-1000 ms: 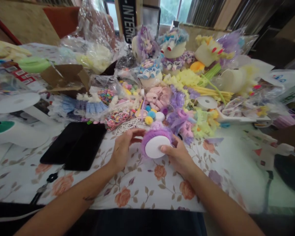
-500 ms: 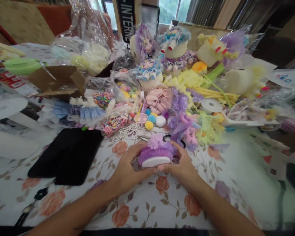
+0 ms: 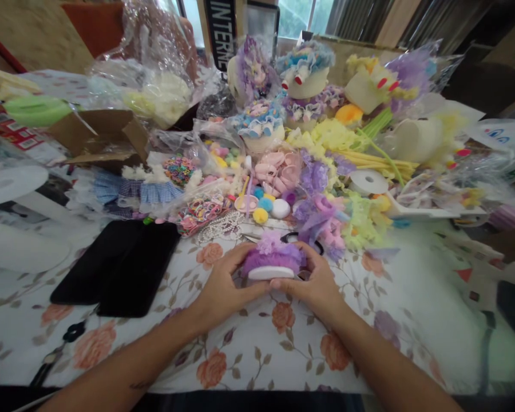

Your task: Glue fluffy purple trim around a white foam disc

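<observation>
Between my two hands is a purple tulle piece with a round white base and a paler lilac ruffle on top. My left hand curls round its left side, thumb along the bottom edge. On the other side, my right hand grips it with the thumb low in front, the two thumbs nearly meeting. Some fingertips are hidden behind the tulle. Just beyond lies a pair of scissors with black handles, partly covered by my right hand and the piece.
Two black phones lie at the left on the flowered tablecloth. Behind are pompoms, bead strings, purple ribbons, an open cardboard box and decorated dolls. A white hot glue gun is at the right.
The purple tulle piece has tilted slightly, and both hands sit a little higher in view. Both hands keep their hold on it.
</observation>
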`<action>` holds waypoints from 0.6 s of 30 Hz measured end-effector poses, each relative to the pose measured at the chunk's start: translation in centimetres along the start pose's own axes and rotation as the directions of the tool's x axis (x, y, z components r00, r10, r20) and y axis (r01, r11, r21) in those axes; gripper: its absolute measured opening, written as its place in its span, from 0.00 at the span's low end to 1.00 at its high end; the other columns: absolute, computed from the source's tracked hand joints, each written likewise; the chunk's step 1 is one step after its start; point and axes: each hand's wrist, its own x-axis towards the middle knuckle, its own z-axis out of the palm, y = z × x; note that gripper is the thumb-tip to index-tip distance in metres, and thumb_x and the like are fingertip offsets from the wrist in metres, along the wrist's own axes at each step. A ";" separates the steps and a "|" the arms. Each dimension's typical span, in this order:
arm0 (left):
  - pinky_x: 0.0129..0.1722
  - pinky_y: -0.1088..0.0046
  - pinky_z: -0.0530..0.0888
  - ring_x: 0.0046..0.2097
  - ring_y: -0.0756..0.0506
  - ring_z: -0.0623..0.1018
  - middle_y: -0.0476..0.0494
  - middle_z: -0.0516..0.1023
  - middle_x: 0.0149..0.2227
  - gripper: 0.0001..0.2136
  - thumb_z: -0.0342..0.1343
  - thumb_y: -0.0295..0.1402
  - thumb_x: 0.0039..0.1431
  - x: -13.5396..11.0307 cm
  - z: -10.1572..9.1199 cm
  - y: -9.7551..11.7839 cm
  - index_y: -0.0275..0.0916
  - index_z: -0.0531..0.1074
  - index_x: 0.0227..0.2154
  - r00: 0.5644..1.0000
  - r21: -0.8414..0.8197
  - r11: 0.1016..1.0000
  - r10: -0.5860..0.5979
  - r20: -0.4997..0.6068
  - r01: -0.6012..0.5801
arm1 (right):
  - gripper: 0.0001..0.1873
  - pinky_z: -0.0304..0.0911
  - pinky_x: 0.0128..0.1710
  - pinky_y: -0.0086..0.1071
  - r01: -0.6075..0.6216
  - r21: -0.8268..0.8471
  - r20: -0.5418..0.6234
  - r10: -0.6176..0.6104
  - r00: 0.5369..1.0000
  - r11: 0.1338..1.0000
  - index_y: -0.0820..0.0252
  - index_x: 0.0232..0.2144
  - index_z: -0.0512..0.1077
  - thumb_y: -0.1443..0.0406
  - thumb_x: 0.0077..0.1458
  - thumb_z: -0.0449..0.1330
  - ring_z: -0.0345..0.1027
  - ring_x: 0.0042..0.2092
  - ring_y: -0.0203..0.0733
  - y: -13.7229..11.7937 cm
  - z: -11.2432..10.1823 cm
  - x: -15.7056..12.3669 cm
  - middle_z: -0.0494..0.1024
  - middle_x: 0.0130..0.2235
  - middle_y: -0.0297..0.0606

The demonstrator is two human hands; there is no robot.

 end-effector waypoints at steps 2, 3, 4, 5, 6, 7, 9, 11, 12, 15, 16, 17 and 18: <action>0.51 0.58 0.76 0.51 0.36 0.77 0.37 0.78 0.52 0.29 0.67 0.46 0.48 0.0 -0.2 -0.2 0.40 0.73 0.52 1.000 -0.031 0.999 -0.011 0.022 0.012 | 0.25 0.68 0.35 0.34 0.017 -0.078 -0.002 -0.018 1.000 0.997 0.55 0.37 0.72 0.58 0.35 0.73 0.72 0.36 0.43 0.0 0.0 0.0 0.77 0.34 0.33; 0.51 0.59 0.75 0.52 0.36 0.77 0.37 0.77 0.52 0.28 0.66 0.46 0.49 0.0 -0.3 -0.1 0.40 0.73 0.53 0.999 -0.056 0.998 -0.006 0.041 0.008 | 0.24 0.67 0.34 0.33 0.026 -0.113 0.004 -0.026 1.000 0.993 0.55 0.37 0.72 0.58 0.35 0.73 0.71 0.35 0.43 -0.1 0.1 0.0 0.77 0.33 0.33; 0.51 0.60 0.76 0.51 0.37 0.77 0.38 0.78 0.51 0.27 0.66 0.46 0.49 0.0 -0.4 0.0 0.40 0.73 0.52 0.998 -0.081 0.997 0.004 0.064 0.001 | 0.23 0.67 0.34 0.33 0.040 -0.142 0.011 -0.038 0.999 0.989 0.55 0.36 0.72 0.59 0.35 0.72 0.71 0.35 0.43 -0.1 0.1 -0.1 0.77 0.33 0.33; 0.50 0.61 0.76 0.49 0.37 0.78 0.39 0.79 0.48 0.26 0.66 0.45 0.50 0.1 -0.5 0.2 0.40 0.74 0.50 0.996 -0.101 0.995 0.004 0.089 0.005 | 0.23 0.67 0.35 0.33 0.058 -0.163 0.020 -0.056 0.998 0.985 0.55 0.36 0.72 0.59 0.35 0.72 0.71 0.35 0.43 -0.2 0.2 -0.1 0.77 0.33 0.32; 0.47 0.63 0.77 0.46 0.39 0.78 0.40 0.80 0.45 0.23 0.66 0.45 0.50 0.3 -0.5 0.5 0.40 0.75 0.47 0.994 -0.118 0.993 0.001 0.111 0.013 | 0.22 0.67 0.35 0.33 0.080 -0.179 0.027 -0.077 0.997 0.981 0.56 0.36 0.72 0.60 0.35 0.72 0.71 0.35 0.43 -0.2 0.3 -0.2 0.77 0.33 0.32; 0.45 0.64 0.77 0.43 0.40 0.79 0.41 0.80 0.42 0.21 0.65 0.45 0.51 0.4 -0.5 0.7 0.39 0.76 0.44 0.992 -0.132 0.991 -0.021 0.128 0.038 | 0.22 0.67 0.36 0.33 0.102 -0.190 0.035 -0.097 0.995 0.976 0.56 0.35 0.72 0.60 0.35 0.72 0.71 0.35 0.42 -0.3 0.4 -0.2 0.77 0.33 0.32; 0.40 0.67 0.77 0.40 0.42 0.78 0.42 0.80 0.37 0.18 0.64 0.45 0.52 0.6 -0.4 1.0 0.38 0.76 0.40 0.985 -0.178 0.978 -0.080 0.152 0.106 | 0.21 0.66 0.37 0.33 0.139 -0.203 0.053 -0.131 0.990 0.969 0.56 0.34 0.71 0.61 0.35 0.72 0.70 0.35 0.42 -0.3 0.6 -0.3 0.76 0.33 0.31; 0.39 0.68 0.77 0.38 0.43 0.78 0.43 0.80 0.35 0.17 0.64 0.45 0.53 0.7 -0.3 0.9 0.38 0.76 0.38 0.978 -0.247 0.955 -0.126 0.167 0.165 | 0.21 0.66 0.37 0.33 0.165 -0.213 0.072 -0.153 0.986 0.963 0.56 0.34 0.71 0.61 0.36 0.72 0.69 0.34 0.41 -0.3 0.6 -0.4 0.76 0.32 0.31; 0.39 0.68 0.77 0.38 0.43 0.78 0.44 0.80 0.35 0.16 0.64 0.45 0.53 0.8 -0.3 0.8 0.38 0.77 0.38 0.975 -0.280 0.942 -0.139 0.173 0.184 | 0.21 0.66 0.36 0.33 0.174 -0.218 0.078 -0.161 0.984 0.960 0.55 0.34 0.71 0.61 0.36 0.72 0.69 0.34 0.41 -0.2 0.6 -0.4 0.76 0.32 0.31; 0.38 0.68 0.77 0.37 0.44 0.79 0.45 0.80 0.35 0.15 0.65 0.45 0.52 0.9 -0.2 0.6 0.39 0.77 0.37 0.971 -0.335 0.919 -0.156 0.180 0.210 | 0.21 0.65 0.36 0.33 0.185 -0.228 0.079 -0.171 0.982 0.956 0.55 0.35 0.71 0.60 0.37 0.71 0.69 0.34 0.41 -0.1 0.5 -0.4 0.76 0.32 0.32; 0.38 0.69 0.77 0.37 0.44 0.79 0.45 0.81 0.35 0.15 0.64 0.45 0.52 0.9 -0.2 0.5 0.39 0.78 0.37 0.971 -0.343 0.915 -0.156 0.183 0.212 | 0.21 0.65 0.36 0.33 0.184 -0.228 0.078 -0.170 0.982 0.956 0.55 0.35 0.71 0.60 0.37 0.71 0.69 0.34 0.41 -0.1 0.5 -0.4 0.76 0.33 0.32; 0.37 0.69 0.77 0.36 0.45 0.78 0.45 0.81 0.35 0.15 0.64 0.45 0.53 1.0 -0.2 0.6 0.39 0.78 0.37 0.971 -0.351 0.913 -0.152 0.183 0.209 | 0.21 0.65 0.36 0.33 0.184 -0.226 0.076 -0.171 0.982 0.957 0.55 0.35 0.70 0.60 0.37 0.71 0.69 0.34 0.41 -0.1 0.5 -0.3 0.76 0.33 0.32; 0.37 0.70 0.77 0.36 0.45 0.78 0.46 0.81 0.35 0.15 0.64 0.44 0.53 1.0 -0.2 0.6 0.39 0.78 0.37 0.973 -0.358 0.912 -0.145 0.181 0.202 | 0.21 0.64 0.36 0.33 0.184 -0.222 0.076 -0.171 0.982 0.958 0.55 0.35 0.70 0.59 0.37 0.71 0.69 0.34 0.41 -0.1 0.5 -0.3 0.76 0.33 0.32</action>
